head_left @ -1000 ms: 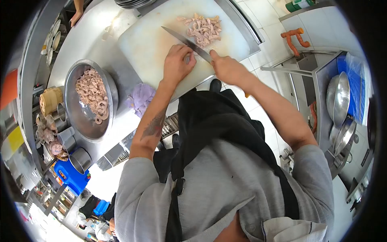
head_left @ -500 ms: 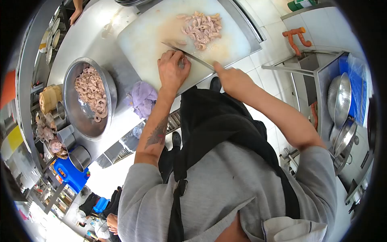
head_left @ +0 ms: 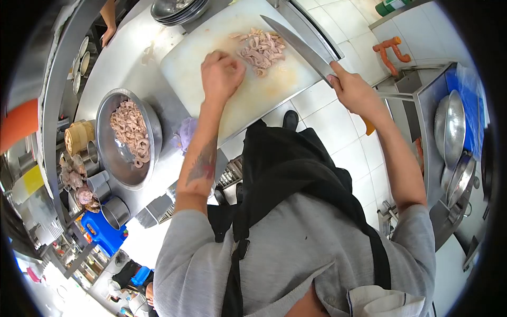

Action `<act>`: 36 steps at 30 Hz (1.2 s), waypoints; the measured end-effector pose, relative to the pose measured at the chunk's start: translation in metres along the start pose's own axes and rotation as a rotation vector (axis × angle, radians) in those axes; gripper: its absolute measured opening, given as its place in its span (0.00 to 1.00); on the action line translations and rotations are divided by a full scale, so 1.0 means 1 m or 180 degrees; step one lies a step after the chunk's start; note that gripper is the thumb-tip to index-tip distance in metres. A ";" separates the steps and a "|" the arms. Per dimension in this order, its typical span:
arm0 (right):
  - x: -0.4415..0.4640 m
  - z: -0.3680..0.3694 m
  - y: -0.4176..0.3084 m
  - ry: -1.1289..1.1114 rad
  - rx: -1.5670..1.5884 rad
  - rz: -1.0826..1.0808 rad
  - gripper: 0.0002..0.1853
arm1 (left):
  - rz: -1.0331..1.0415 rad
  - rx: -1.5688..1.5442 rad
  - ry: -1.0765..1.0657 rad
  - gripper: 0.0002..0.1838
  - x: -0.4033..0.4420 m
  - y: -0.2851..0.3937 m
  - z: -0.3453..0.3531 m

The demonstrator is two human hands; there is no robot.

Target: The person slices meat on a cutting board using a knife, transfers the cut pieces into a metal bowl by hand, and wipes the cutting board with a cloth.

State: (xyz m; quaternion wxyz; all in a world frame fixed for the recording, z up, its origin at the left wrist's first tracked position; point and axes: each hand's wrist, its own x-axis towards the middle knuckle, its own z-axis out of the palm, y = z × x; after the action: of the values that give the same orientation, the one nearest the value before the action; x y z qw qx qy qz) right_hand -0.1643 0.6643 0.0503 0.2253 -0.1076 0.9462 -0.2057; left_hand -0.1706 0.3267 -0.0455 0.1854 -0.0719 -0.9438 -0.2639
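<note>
My right hand (head_left: pixel 355 91) is closed round the handle of a large kitchen knife (head_left: pixel 298 47). The long blade points up and left over the right edge of the white cutting board (head_left: pixel 185 58); an orange end shows below my hand. A pile of sliced pale pink meat (head_left: pixel 261 52) lies on the board, left of the blade. Over the board's left part, my left hand (head_left: pixel 223 75) has its fingers curled, slightly blurred; whatever they may hold is hidden. Beside my left forearm lies a purple cloth (head_left: pixel 186 133), partly covered by the arm.
A steel bowl (head_left: pixel 108 158) holding more cut meat (head_left: pixel 129 129) stands on the counter to the left. Stacked dark plates (head_left: pixel 179 11) sit behind the board. Steel pots (head_left: pixel 114 211) and a blue jug (head_left: pixel 103 232) are at lower left. Another person's hand (head_left: pixel 108 36) rests at the far counter edge.
The knife has lifted and swung away to the right of the meat pile with my right hand. My left hand has moved further up the board. The view has shifted slightly.
</note>
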 end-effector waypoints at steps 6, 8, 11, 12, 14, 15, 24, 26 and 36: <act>-0.018 -0.007 -0.017 -0.0177 0.0436 0.0302 0.15 | 0.0884 0.0135 -0.0755 0.12 0.045 -0.006 0.015; -0.026 -0.001 -0.014 -0.0037 0.0399 0.0073 0.15 | 0.0862 0.0016 -0.0718 0.12 0.049 -0.002 0.002; -0.035 -0.001 -0.021 -0.0408 0.0724 0.0367 0.16 | -0.0205 -0.0280 -0.1358 0.12 0.037 0.025 -0.048; -0.035 0.007 -0.017 -0.0385 0.0737 0.0235 0.17 | -0.0341 -0.0411 -0.1134 0.12 0.027 0.027 -0.057; -0.038 0.019 -0.016 -0.0406 0.0729 0.0065 0.18 | -0.0531 -0.0526 -0.0886 0.12 -0.001 0.028 -0.064; -0.039 0.023 -0.021 -0.0560 0.0705 0.0026 0.18 | -0.0852 -0.0527 -0.0795 0.13 -0.022 0.025 -0.061; -0.047 0.042 -0.078 -0.1253 -0.0559 -0.0784 0.23 | -0.1028 -0.0006 -0.0197 0.10 -0.122 0.009 -0.030; -0.055 0.028 -0.087 -0.1445 -0.0741 -0.0775 0.22 | -0.1123 -0.0033 -0.0223 0.10 -0.122 0.003 -0.027; 0.015 0.104 -0.090 -0.1305 -0.0124 -0.0918 0.17 | -0.1116 -0.0302 -0.0068 0.07 -0.114 0.008 -0.034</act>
State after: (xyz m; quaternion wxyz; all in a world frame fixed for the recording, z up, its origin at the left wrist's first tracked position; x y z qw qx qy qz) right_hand -0.1184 0.5440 -0.0009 0.3787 -0.2853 0.8594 -0.1912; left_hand -0.0527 0.3116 -0.0587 0.1229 0.0822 -0.9303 -0.3357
